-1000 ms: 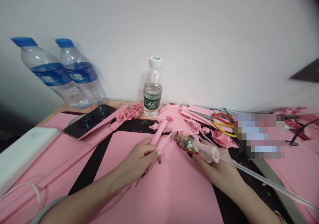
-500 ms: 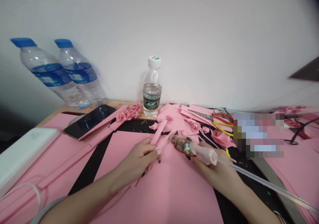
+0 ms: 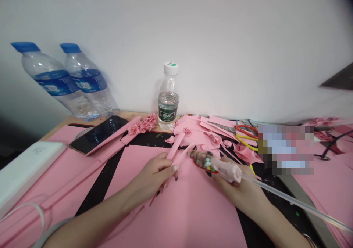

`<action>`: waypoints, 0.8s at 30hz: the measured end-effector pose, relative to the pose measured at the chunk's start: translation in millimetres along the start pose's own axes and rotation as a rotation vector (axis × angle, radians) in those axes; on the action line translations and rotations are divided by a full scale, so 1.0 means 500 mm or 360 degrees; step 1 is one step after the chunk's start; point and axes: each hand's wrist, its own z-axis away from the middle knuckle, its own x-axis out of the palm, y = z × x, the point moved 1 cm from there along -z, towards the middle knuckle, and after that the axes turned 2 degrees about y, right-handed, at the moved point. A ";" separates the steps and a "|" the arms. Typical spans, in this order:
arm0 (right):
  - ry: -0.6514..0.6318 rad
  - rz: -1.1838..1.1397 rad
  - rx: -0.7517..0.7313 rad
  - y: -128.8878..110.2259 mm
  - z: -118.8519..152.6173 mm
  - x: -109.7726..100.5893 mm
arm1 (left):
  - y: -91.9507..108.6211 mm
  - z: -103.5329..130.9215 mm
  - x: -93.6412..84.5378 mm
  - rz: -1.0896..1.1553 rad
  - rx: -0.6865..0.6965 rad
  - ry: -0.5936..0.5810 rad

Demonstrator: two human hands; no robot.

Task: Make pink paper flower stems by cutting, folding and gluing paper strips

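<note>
In the head view, I have the left hand (image 3: 158, 171) with its thumb and fingers clamped on the narrow, folded pink paper strips (image 3: 176, 145), which slant up above a large flat sheet of pink paper (image 3: 198, 211). A small pink paper rose (image 3: 186, 131) sits at the far end of one strip.

On my right, the right hand (image 3: 245, 189) is wrapped around a pale pink glue gun with a crusted, multicoloured front (image 3: 226, 170); most of its fingers are hidden from me. A long translucent glue stick (image 3: 292, 202) runs out of the back. The nozzle points at the strips, close by; I can't tell whether it touches. Beyond stand scissors with red and yellow handles (image 3: 246, 148), lying among pink scraps (image 3: 212, 139).
</note>
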 end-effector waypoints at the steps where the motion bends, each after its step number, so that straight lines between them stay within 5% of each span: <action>1: 0.0029 0.0000 -0.0009 -0.001 0.000 -0.001 | 0.001 -0.001 0.000 0.0000 0.0000 -0.0005; 5: -0.0049 -0.0012 -0.0027 -0.004 0.000 -0.002 | 0.000 -0.003 0.000 0.0014 -0.0002 -0.0015; 24: 0.0187 -0.0053 -0.0014 0.002 -0.007 -0.006 | 0.000 -0.001 0.000 0.0029 -0.0007 -0.0020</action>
